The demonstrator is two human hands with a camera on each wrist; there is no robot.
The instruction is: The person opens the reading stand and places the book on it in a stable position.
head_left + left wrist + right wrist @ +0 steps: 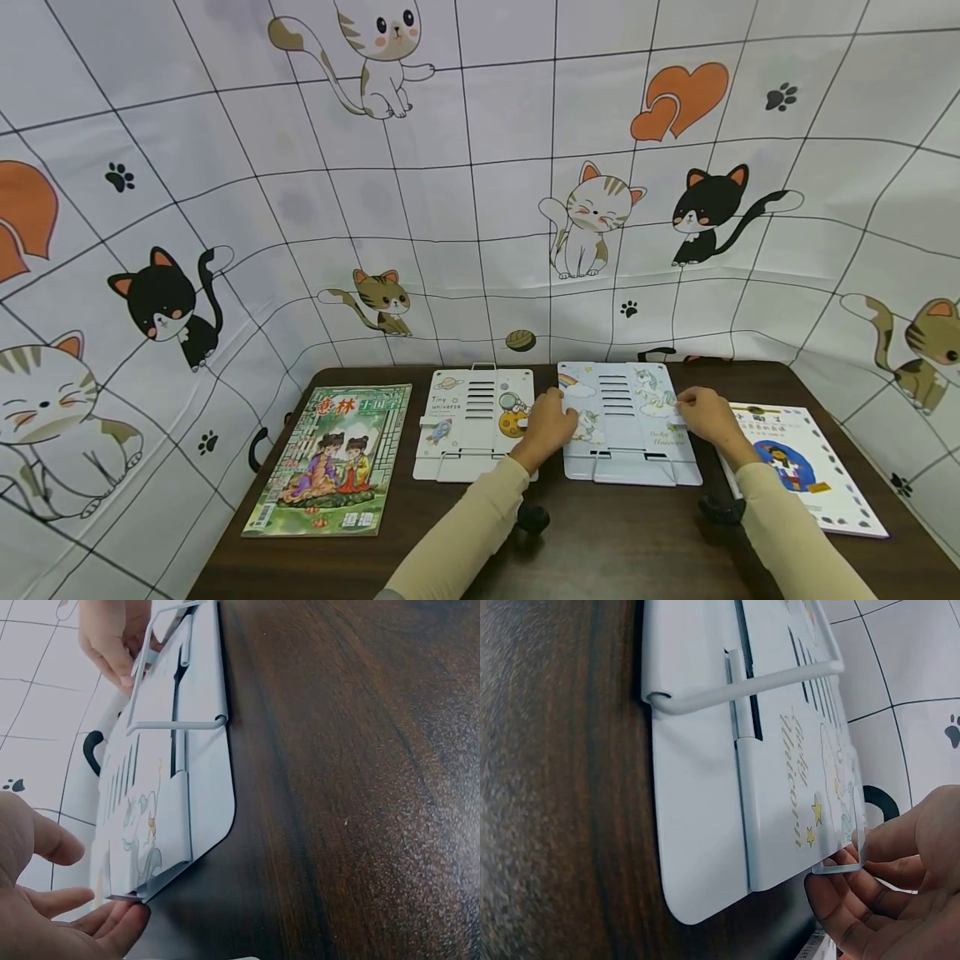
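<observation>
A white book stand (626, 429) with unicorn pictures lies flat on the table, between both hands. My left hand (551, 425) is at its left edge. In the left wrist view the thumb (60, 841) stands apart from the stand, and the fingertips (127, 922) touch its lower corner. At the right edge my right hand (708, 417) pinches a small clear side clip (844, 866) of the stand between thumb and fingers. Wire supports (742, 688) cross the stand's front ledge.
A second white book stand (472, 429), printed with planets, lies just left. A green magazine (330, 458) is at the far left, and a white book (813, 475) lies at the right, partly behind the right arm. Patterned cloth (480, 208) hangs behind the table.
</observation>
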